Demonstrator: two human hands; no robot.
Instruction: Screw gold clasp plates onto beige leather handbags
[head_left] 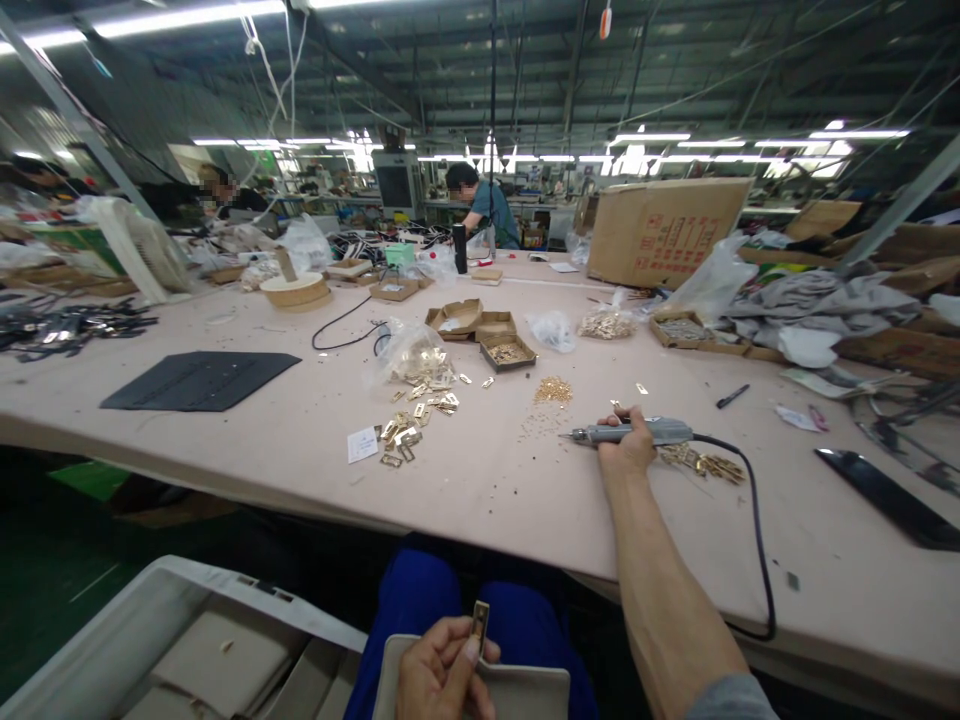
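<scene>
Right hand [632,447] closed around driver [637,432], right of centre, low over table [487,480], tip pointing left. Cable [757,520] loops off to lower right. Left hand [442,678] bottom centre, pinching gold clasp [480,620] upright above beige panel [525,690]. Hands well apart. Loose clasps [412,420] and screws [553,390] mid-frame. Bin [150,640] lower left.

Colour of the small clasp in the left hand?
Gold-coloured metal clasp, pinched by the left hand; head view.

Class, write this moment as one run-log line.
left hand: holds gold clasp over beige panel | right hand: grips corded grey tool on table | gold fittings nearby
</scene>
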